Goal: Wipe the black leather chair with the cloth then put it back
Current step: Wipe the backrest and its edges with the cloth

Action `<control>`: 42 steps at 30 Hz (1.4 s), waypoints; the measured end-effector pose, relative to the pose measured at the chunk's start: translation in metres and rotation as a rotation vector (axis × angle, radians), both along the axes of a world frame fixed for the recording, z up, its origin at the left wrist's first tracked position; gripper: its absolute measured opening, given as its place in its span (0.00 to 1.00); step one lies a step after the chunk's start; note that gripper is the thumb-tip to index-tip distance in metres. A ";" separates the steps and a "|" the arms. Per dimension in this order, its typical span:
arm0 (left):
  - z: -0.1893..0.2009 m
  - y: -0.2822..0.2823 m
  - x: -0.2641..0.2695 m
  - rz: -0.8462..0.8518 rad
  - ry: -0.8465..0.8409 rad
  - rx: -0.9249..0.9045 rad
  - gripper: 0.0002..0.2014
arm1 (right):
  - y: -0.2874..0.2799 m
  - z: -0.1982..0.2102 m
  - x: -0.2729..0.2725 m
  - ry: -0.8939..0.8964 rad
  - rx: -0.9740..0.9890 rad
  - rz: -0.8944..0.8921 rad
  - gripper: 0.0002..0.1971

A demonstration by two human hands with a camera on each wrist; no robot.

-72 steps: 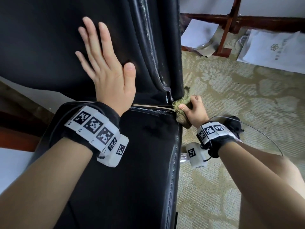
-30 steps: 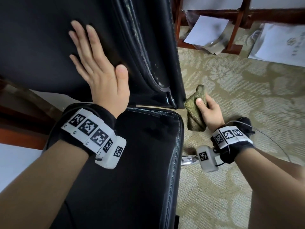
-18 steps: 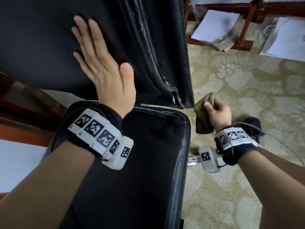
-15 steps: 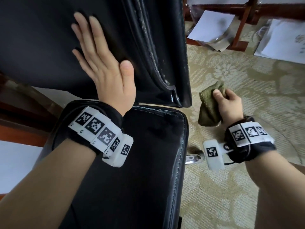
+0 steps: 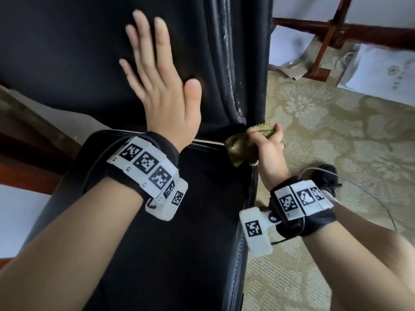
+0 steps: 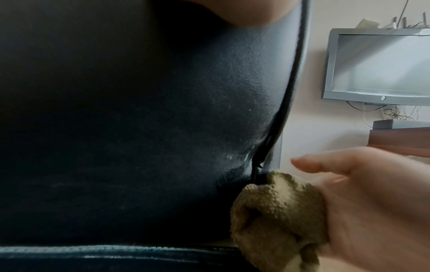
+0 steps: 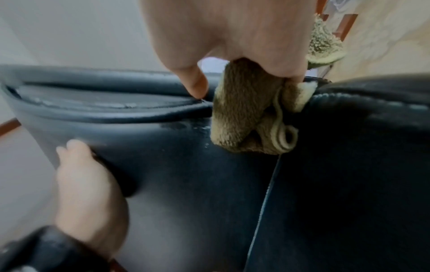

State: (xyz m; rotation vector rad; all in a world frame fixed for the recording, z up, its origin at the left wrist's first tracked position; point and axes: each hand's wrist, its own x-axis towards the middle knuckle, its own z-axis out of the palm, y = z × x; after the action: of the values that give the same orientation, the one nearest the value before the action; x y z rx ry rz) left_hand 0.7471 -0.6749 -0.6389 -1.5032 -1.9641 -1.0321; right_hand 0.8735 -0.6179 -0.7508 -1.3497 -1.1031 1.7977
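The scene is viewed from above, looking down on the black leather chair (image 5: 190, 232). Close views are given by both wrist cameras, aimed along each hand. The chair's lower backrest corner and bunched cloth (image 6: 277, 215) are shared by all three.

From my left wrist camera: black leather chair (image 6: 139, 119) fills most of picture, grainy backrest, piping running down right edge. Seat edge with stitching along bottom. Right hand (image 6: 372, 202) enters from right, fingers curled round bunched olive cloth (image 6: 277, 217). I see cloth touching chair at lower end of piping, where backrest meets seat. Behind, on pale wall, grey monitor (image 6: 377, 68), cables hanging below it.
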 end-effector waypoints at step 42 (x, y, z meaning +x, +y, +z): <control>-0.007 -0.001 -0.002 -0.012 0.035 -0.007 0.36 | -0.014 0.003 -0.025 -0.163 0.421 -0.468 0.32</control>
State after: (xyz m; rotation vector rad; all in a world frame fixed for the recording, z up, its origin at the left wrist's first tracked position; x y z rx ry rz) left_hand 0.7450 -0.6764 -0.6458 -1.5289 -1.9391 -0.9985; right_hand 0.8480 -0.6321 -0.7482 -1.3649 -1.0634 1.0674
